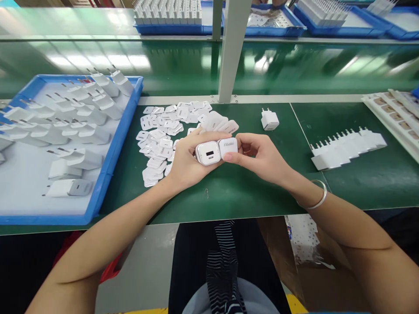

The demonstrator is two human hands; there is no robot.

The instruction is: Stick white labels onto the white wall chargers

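My left hand [185,163] is closed around a white USB charger [208,153], whose end face with two ports is turned toward me. Between the fingertips of my right hand [262,155] is a white cover plate [228,145] with grey lettering, its edge against the charger's right side. Just beyond my left fingers several white plates [216,122] fan out; whether that hand grips them, I cannot tell. A loose pile of similar plates [160,144] lies left of and behind my left hand. One charger with two pins [270,120] stands behind my right hand.
At left, a blue tray [114,161] holds many white chargers. A stepped row of chargers [347,150] lies at right, near a white slotted tray [393,122]. A metal post [231,52] rises at the back of the green table [248,198]. More blue trays [176,29] stand beyond.
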